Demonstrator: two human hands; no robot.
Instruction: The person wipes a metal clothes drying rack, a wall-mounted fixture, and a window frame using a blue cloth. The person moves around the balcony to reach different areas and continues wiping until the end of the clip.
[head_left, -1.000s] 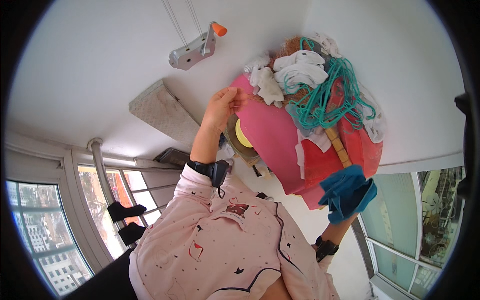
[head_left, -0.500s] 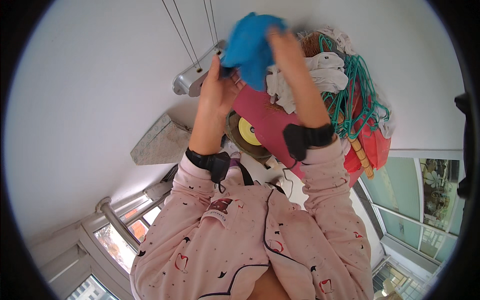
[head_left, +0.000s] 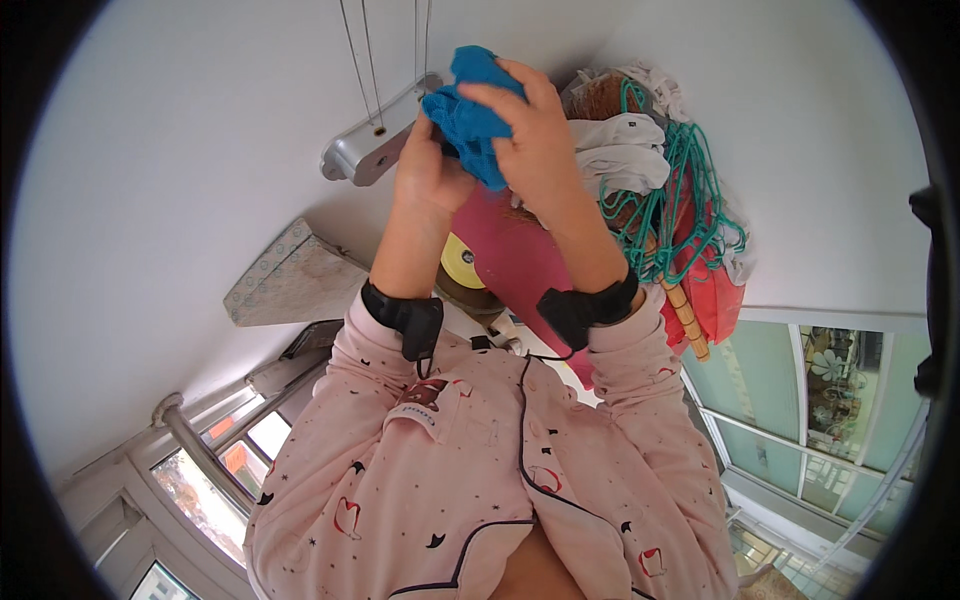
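Observation:
Both my arms are raised overhead in pink patterned sleeves with black wristbands. My left hand [head_left: 430, 172] and my right hand [head_left: 540, 135] both grip a crumpled blue cloth [head_left: 468, 112], the right hand's fingers spread over its top. The cloth is held right beside a grey metal bracket [head_left: 372, 152] that hangs on thin wires from the white ceiling.
Behind my hands is a heap: teal hangers [head_left: 685, 205], white garments [head_left: 620, 150], a magenta item [head_left: 520, 262], a red cloth [head_left: 722, 295] and a yellow disc [head_left: 462, 262]. A patterned box [head_left: 290, 275] sits to the left. Windows [head_left: 830, 400] lie low right and low left.
My right hand has brought the blue cloth up from the lower right to overhead. My left hand left the magenta item and took hold of the cloth too.

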